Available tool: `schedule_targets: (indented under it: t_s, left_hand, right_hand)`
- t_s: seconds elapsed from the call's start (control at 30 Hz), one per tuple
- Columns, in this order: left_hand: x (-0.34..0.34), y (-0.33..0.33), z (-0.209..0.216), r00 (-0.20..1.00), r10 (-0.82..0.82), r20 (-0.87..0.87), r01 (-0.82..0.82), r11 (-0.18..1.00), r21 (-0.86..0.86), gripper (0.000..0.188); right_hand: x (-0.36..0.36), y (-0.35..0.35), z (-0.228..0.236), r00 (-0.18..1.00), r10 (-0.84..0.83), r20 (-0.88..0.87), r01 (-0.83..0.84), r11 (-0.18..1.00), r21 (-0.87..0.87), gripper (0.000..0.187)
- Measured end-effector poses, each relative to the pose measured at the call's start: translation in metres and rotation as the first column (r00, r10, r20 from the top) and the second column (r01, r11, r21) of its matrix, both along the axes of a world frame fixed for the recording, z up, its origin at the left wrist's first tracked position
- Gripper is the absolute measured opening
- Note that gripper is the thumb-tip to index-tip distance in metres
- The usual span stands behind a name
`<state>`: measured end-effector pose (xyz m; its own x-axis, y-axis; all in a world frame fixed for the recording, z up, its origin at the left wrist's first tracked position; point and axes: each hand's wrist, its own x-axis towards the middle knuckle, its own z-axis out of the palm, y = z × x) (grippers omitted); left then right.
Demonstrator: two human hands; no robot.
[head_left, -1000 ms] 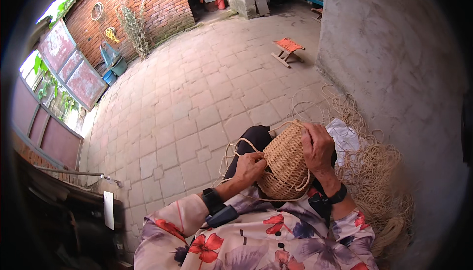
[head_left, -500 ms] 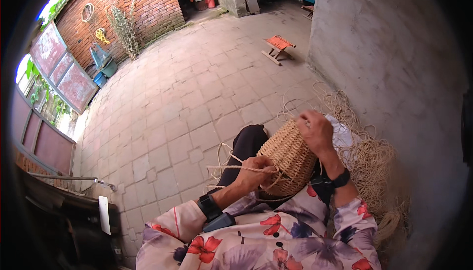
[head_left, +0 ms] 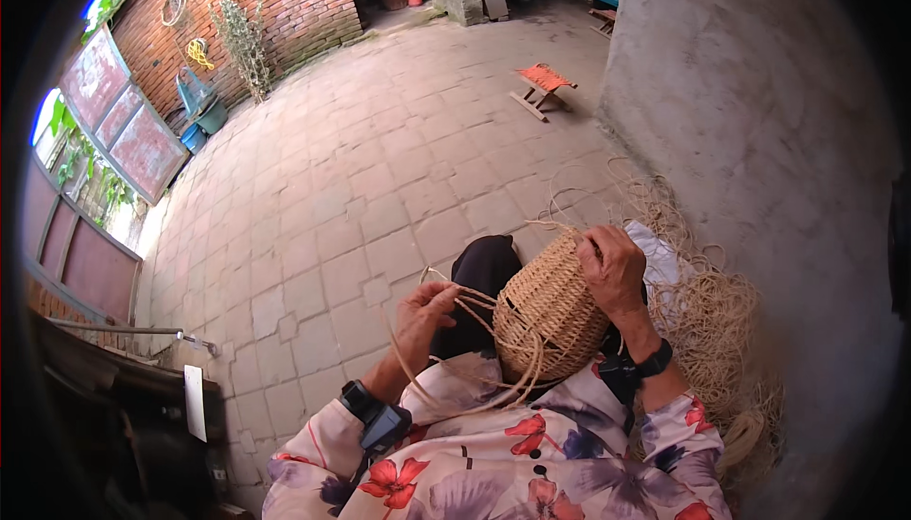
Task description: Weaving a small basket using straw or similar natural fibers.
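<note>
A woven straw-coloured basket (head_left: pixel 550 306) rests tilted on my lap. Its upper right side is gripped by my right hand (head_left: pixel 612 269), fingers curled over the edge. To the left of the basket, my left hand (head_left: pixel 427 316) pinches a strand of twisted cord (head_left: pixel 472 298) that runs to the weave. Loose loops of the same cord hang between that hand and the basket and over my lap. The fingertips of my right hand are partly hidden.
A big tangled heap of cord (head_left: pixel 716 340) lies on the floor at my right, beside a grey wall (head_left: pixel 750 121). A folding stool with an orange seat (head_left: pixel 544 79) stands farther off on the paving (head_left: pixel 361 178). At left are a metal gate (head_left: pixel 123 117) and buckets (head_left: pixel 211 118).
My left hand has moved left, away from the basket, drawing cord out with it. My right hand stays at the basket's upper edge, slightly lower in view.
</note>
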<state>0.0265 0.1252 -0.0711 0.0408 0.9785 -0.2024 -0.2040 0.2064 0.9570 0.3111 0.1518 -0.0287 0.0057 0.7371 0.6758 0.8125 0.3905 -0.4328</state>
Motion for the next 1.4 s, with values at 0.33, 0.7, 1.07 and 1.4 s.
schedule_targets:
  t_s: [0.33,0.7,1.07,1.4]
  left_hand:
    - [0.025,0.017,0.001,0.927,-0.365,0.082,0.374,0.908,-0.190,0.018]
    - [0.038,0.019,-0.004,0.945,-0.320,0.066,0.327,0.934,-0.147,0.009]
    - [0.040,0.026,0.002,0.894,-0.410,-0.181,0.359,0.896,-0.260,0.015]
    - [0.034,0.031,0.003,0.865,-0.487,-0.116,0.436,0.847,-0.305,0.017]
  right_hand:
    - [-0.005,-0.001,0.001,1.000,0.004,0.007,-0.004,1.000,-0.003,0.013]
    - [-0.001,-0.002,-0.004,1.000,-0.004,0.009,0.004,1.000,0.028,0.013]
    - [-0.001,-0.003,-0.006,1.000,-0.013,0.011,0.012,1.000,0.026,0.012]
    - [-0.002,-0.003,-0.005,1.000,-0.009,0.029,0.009,1.000,0.006,0.009]
